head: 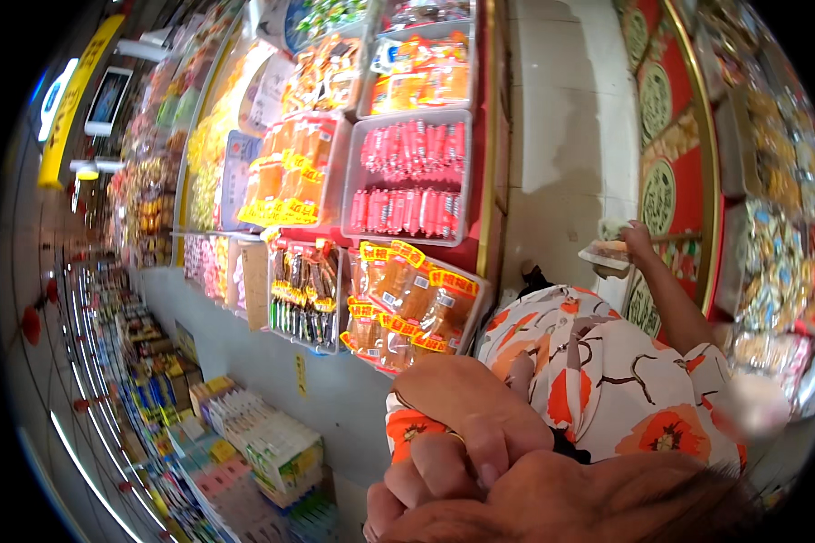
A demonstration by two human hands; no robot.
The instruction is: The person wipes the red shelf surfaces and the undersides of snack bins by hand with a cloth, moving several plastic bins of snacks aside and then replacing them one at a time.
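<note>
My right hand (637, 239) is low at my right side, gripping what looks like a bunched, pale cloth (606, 254) over the aisle floor. Close beside it is the red front panel (672, 166) of the right-hand display, printed with round emblems. My left arm is bent up, and my left hand (435, 468), with a ring, lies curled close to my face. Its palm is hidden. To my left, a tray of packaged orange-brown snack sticks (411, 298) stands nearest that arm. Beyond it is a clear bin (467, 176) of small red-wrapped snacks.
Further left are bins of dark snack sticks (305, 292) and orange packs (288, 170). Wrapped snacks (771, 265) fill the right-hand display. A tiled aisle (550, 115) runs between the displays. Stacked cartons (272, 434) stand on the floor at the lower left.
</note>
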